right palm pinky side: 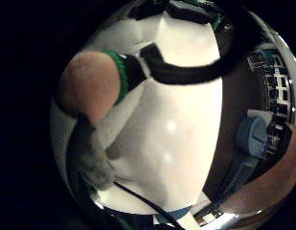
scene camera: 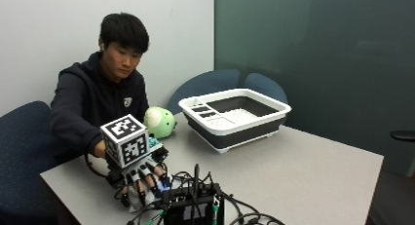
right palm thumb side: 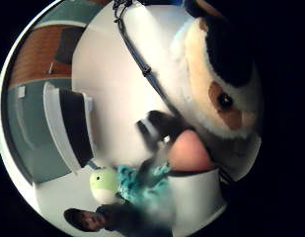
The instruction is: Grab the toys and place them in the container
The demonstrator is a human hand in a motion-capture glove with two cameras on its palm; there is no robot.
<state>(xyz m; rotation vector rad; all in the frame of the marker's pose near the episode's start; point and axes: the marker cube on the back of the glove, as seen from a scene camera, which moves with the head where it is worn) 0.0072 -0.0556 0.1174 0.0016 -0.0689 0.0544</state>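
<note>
We see the desk [scene camera: 311,171], grey and flat, in a small room w/ blue chairs. The container [scene camera: 235,115] sits far across from our right hand [scene camera: 139,174], open side up. The hand is down at the near edge, fingers curled on a plush dog toy [right palm thumb side: 216,84]. A green toy [scene camera: 159,121] waits btw hand & container.

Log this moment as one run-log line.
hand: down on plush dog, fingers curled over it | green plush: on table | container: no toys visible inside
</note>
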